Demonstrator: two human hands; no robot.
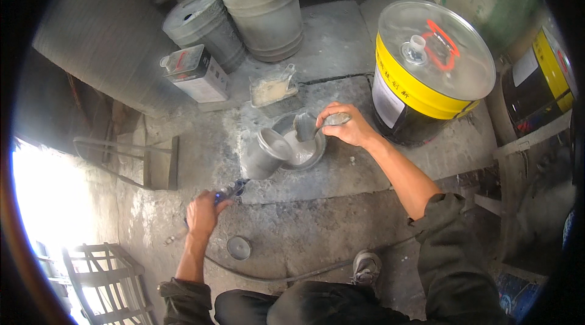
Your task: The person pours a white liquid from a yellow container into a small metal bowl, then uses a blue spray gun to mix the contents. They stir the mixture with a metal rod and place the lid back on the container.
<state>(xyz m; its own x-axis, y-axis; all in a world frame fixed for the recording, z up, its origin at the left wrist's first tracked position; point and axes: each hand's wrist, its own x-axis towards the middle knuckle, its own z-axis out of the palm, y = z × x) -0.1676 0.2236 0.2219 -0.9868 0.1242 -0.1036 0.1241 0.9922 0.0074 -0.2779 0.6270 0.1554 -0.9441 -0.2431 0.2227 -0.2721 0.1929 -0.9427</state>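
Observation:
In my left hand (202, 214), fingers closed, is a blue-bodied spray gun (230, 191). Its grey metal cup (261, 160) tilts with its mouth toward a round bowl (317, 159) on the floor. Pale grey liquid (303, 153) lies in the bowl, and the cup's rim overlaps the bowl's left side. My right hand (346, 125) grips a wide, paint-coated brush (304, 127) by its handle. The brush head hangs over the bowl, close to the cup's mouth; whether it touches the cup I cannot tell.
A large yellow-and-black drum (420, 102) stands right of the bowl. Behind are two grey drums (265, 17), a rectangular can (198, 75) and a clear-wrapped tub (272, 92). A small round lid (239, 247) and a hose (304, 277) lie near my feet. A metal frame (161, 163) stands left.

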